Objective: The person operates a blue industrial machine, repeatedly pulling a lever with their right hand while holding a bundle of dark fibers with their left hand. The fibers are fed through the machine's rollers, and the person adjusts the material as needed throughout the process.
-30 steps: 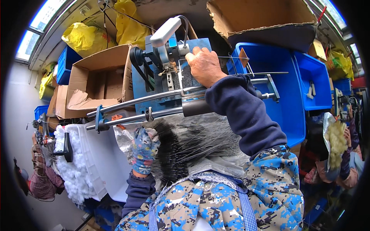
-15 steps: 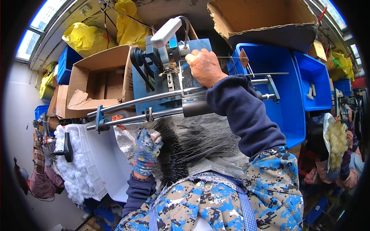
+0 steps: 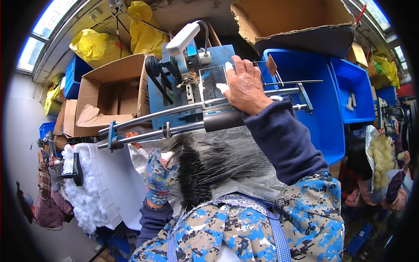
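Observation:
My right hand (image 3: 245,85) is bare and lies over the sliding frame of a blue bench machine (image 3: 216,83). Its fingers are stretched apart, with white wrapping or small white pieces at the thumb and one fingertip. Close under its wrist runs a dark roller (image 3: 223,120) on two steel rails (image 3: 183,125). My left hand (image 3: 159,177), in a patterned glove with bare fingertips, is curled beside a bundle of long, thin wires with dark bristles (image 3: 190,174). What its fingers hold is too small to tell. The wires lie on a silvery sheet (image 3: 251,144) over my lap.
Blue bins (image 3: 325,131) stand at the right, a cardboard box (image 3: 111,89) at the left. White fluffy fibre (image 3: 80,187) lies by a white tub (image 3: 124,174). A white lamp (image 3: 183,38) overhangs the machine. Other people work at both sides.
My right hand has moved right and slightly nearer, and its fingers have spread from a closed grip. My left hand has shifted a little left and down.

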Action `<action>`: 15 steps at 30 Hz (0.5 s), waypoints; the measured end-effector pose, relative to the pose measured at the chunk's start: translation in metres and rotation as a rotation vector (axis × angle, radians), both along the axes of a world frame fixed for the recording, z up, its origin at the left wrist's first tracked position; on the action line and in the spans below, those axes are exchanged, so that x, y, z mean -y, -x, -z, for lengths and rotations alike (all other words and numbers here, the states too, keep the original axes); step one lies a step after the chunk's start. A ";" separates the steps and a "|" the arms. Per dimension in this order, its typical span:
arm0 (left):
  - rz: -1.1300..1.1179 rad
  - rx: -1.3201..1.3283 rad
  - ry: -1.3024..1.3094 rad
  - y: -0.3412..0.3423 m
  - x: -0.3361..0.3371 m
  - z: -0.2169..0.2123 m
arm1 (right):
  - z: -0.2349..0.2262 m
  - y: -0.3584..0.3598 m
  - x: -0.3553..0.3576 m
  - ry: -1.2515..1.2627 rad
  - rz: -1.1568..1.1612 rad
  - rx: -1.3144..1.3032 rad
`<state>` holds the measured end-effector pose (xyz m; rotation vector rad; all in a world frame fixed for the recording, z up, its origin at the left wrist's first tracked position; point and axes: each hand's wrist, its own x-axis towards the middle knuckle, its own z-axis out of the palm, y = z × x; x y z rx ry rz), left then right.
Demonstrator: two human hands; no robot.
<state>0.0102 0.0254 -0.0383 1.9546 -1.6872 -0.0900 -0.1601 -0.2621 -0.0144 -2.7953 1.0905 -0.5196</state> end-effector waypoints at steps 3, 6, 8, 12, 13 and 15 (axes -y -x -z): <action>0.025 -0.026 0.026 0.016 0.019 -0.003 | -0.004 0.003 -0.004 -0.135 0.027 -0.034; 0.161 0.065 0.135 0.032 0.036 -0.015 | -0.008 0.004 -0.002 -0.188 0.034 -0.053; 0.197 -0.002 0.154 0.027 0.032 -0.013 | -0.007 0.006 -0.003 -0.225 0.027 -0.038; 0.097 -0.071 -0.017 0.025 0.020 -0.013 | -0.007 0.001 -0.004 -0.281 0.009 -0.040; 0.136 -0.001 0.030 0.025 0.021 -0.013 | -0.006 -0.002 -0.005 -0.267 0.006 -0.034; 0.119 0.052 0.081 0.033 0.025 -0.017 | -0.003 -0.010 -0.011 -0.239 -0.003 -0.022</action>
